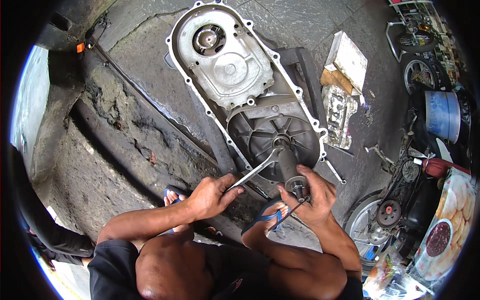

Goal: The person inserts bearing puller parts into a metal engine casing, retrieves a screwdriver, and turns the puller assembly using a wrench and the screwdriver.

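Note:
A large metal engine casing [231,70] lies on a dark frame [310,75], its rounded upper section and ribbed lower section facing up. A dark cylindrical puller-like tool [288,165] stands on the lower section's hub, tilted toward me, with a bolt at its near end. My left hand [212,197] grips a long silver wrench [254,172], whose far end is against the base of that tool. My right hand [315,195] is closed around the tool's near end and a thin dark handle at the bolt; exactly how the fingers hold these is partly hidden.
A dirty white box [345,57] and a metal engine part [337,115] lie right of the casing. Motorcycle wheels [417,72], a blue-grey bucket [442,115] and scooter parts crowd the right. Another person's dark-clothed leg [55,235] is at the left. Broken concrete [115,140] runs along the left.

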`<action>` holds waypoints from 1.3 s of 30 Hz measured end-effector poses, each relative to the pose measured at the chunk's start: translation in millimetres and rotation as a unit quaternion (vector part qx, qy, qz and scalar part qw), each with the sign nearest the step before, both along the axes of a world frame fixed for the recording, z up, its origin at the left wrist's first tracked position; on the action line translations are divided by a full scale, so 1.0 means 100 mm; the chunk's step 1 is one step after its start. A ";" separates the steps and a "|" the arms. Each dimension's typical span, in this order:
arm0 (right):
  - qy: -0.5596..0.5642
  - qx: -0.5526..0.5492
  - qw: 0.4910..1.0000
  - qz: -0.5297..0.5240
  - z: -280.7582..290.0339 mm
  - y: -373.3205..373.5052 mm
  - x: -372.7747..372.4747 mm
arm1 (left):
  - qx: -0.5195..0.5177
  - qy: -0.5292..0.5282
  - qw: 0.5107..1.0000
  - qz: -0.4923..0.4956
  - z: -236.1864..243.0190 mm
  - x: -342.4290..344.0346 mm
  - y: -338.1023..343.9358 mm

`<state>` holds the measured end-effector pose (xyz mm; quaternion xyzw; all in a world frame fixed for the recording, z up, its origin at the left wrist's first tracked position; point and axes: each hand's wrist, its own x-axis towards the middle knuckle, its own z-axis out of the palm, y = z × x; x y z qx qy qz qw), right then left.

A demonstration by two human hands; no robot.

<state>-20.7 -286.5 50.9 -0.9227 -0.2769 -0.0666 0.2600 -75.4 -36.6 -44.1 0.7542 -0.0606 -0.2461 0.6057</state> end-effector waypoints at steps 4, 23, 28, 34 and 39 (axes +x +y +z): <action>-0.013 -0.007 1.000 0.008 0.00 0.02 0.01 | -0.033 0.021 0.999 0.013 -0.05 -0.02 0.00; 0.016 -0.027 0.999 -0.014 0.09 -0.01 0.03 | 0.013 -0.035 0.999 -0.025 0.15 0.47 0.25; 0.011 -0.021 0.999 -0.027 0.10 0.00 0.03 | 0.019 -0.043 0.998 -0.037 0.11 0.43 0.16; 0.188 -0.049 0.981 -0.009 0.45 -0.24 -0.04 | 0.018 -0.072 0.997 0.037 -0.02 0.17 0.01; 0.179 -0.218 0.957 -0.063 1.08 -0.67 0.04 | 0.002 -0.064 0.997 0.039 0.00 0.18 -0.03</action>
